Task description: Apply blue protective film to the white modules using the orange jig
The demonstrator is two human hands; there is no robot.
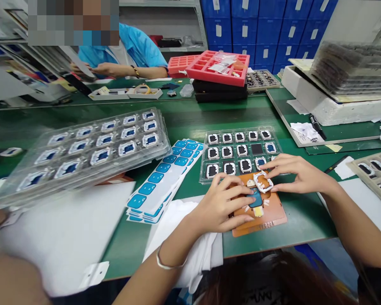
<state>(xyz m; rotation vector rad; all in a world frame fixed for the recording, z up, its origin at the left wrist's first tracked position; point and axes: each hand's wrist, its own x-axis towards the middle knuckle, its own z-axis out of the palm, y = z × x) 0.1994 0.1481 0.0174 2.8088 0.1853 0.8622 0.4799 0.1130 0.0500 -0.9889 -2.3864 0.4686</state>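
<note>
Right hand (294, 171): closed with finger and thumb on one white square frame (268, 189); nearer to this frame than the other hand.
White square frame: to the left of the right palm, above the orange plate (277, 214); near the upper right corner of the blue piece (256, 198); almost equal sides, so no clear long axis.
Blue piece: one, on the plate, just to the right of the left fingertips; long axis pointing roughly away from the person.
Left hand (214, 203): open, fingers spread and a little bent, tips at the blue piece and the plate; exact contact hard to tell.
Clear tray (206, 180): one, on the green surface (307, 220), just beyond the plate; fifteen places, thirteen with a frame clearly visible, one without, one partly hidden by the right hand.
Stacked trays (165, 146): at left, fifteen frames in the top one; number of trays not possible to count.
Sticker sheets (174, 182): several, overlapping, between stack and tray.
</note>
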